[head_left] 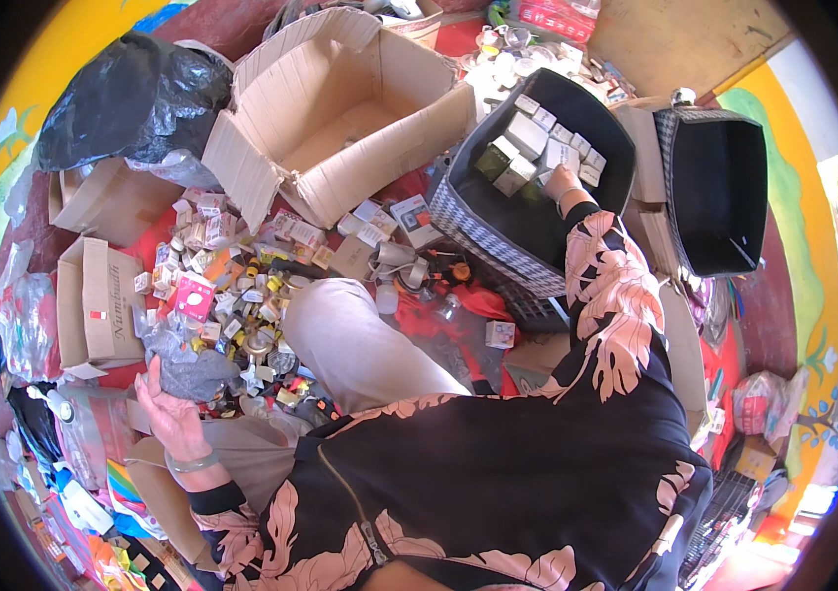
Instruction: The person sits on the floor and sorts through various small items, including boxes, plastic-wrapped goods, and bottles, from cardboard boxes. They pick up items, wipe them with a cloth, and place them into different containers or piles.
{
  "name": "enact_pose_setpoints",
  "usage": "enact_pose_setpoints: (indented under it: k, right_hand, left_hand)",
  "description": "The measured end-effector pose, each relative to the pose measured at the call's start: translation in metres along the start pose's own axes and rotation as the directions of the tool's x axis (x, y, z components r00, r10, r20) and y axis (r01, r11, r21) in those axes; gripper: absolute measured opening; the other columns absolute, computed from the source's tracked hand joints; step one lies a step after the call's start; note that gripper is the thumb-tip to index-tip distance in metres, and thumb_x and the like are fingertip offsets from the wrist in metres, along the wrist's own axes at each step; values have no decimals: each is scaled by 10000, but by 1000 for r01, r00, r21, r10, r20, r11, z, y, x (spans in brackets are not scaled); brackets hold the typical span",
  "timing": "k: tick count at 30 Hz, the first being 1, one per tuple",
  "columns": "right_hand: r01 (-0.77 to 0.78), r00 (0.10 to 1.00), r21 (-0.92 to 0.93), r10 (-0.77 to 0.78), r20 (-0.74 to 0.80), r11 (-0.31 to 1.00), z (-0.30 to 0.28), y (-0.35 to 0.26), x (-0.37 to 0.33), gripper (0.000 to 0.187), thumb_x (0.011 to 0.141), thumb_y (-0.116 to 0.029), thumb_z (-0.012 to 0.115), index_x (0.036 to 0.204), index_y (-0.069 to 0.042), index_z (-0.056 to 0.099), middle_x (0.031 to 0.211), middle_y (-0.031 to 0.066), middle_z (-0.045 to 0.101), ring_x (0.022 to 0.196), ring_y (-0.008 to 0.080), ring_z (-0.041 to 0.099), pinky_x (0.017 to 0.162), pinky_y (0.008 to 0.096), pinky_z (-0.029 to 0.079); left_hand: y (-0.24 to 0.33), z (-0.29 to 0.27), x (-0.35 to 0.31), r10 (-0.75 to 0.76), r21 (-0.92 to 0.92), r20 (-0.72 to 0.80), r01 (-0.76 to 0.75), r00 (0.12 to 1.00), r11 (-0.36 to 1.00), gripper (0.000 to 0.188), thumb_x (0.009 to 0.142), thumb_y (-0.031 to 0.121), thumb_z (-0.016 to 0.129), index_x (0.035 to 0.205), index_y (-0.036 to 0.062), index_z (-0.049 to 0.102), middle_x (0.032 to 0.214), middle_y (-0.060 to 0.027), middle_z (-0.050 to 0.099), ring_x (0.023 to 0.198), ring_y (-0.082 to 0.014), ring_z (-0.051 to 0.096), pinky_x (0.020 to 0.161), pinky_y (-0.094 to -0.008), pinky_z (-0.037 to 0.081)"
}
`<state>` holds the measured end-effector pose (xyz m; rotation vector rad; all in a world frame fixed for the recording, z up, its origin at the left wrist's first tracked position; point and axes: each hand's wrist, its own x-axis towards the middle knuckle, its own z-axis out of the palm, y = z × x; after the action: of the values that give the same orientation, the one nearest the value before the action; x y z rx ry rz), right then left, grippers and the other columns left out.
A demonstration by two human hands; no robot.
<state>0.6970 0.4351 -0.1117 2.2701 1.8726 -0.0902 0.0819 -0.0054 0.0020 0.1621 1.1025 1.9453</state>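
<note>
My right hand (565,183) reaches into a black-lined fabric bin (458,189) with a houndstooth outside. Its fingers are closed at the near edge of a small white box (563,155), partly hiding it. More small boxes, white and olive green (514,175), stand around it in the bin. On the other side, my left hand (172,418) is raised with fingers spread and nothing in it, a pale bangle (192,462) on the wrist. Close by it lies a grey plastic bag (190,364), beside a pile of small mixed items (251,320).
A large open cardboard box (379,158) stands ahead, with a black plastic bag (138,98) to its left. A second dark bin (719,187) is at right. A smaller carton (99,307) stands at left. Loose small boxes (414,219) lie before my knee.
</note>
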Motion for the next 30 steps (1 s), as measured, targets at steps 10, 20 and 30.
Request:
enact_pose_setpoints:
  k: [10, 20, 30]
  right_hand:
    - [-76, 995, 203, 87, -43, 976, 14, -27, -13, 498, 722, -186, 632, 1138, 27, 460, 1118, 224, 567, 1033, 319, 572, 881, 360, 461]
    - [50, 995, 35, -47, -85, 998, 36, 4, 18, 579, 648, -313, 720, 1080, 21, 528, 1059, 213, 596, 1008, 328, 579, 859, 391, 468]
    - [107, 993, 685, -49, -104, 721, -89, -39, -38, 249, 798, -196, 619, 984, -30, 629, 824, 79, 651, 740, 128, 625, 601, 250, 523]
  left_hand:
    - [-14, -48, -3, -9, 87, -54, 14, 998, 996, 484, 918, 382, 381, 1196, 7, 510, 1281, -126, 467, 1191, -268, 423, 1013, -451, 300]
    - [-15, -34, -5, -31, 90, -27, 33, 999, 995, 433, 935, 337, 380, 1146, -7, 538, 1166, -139, 554, 1097, -254, 510, 969, -403, 366]
    - [5, -20, -17, 6, 106, -109, 6, 994, 994, 399, 922, 302, 410, 1093, -29, 554, 1111, -147, 584, 1031, -252, 560, 920, -412, 416]
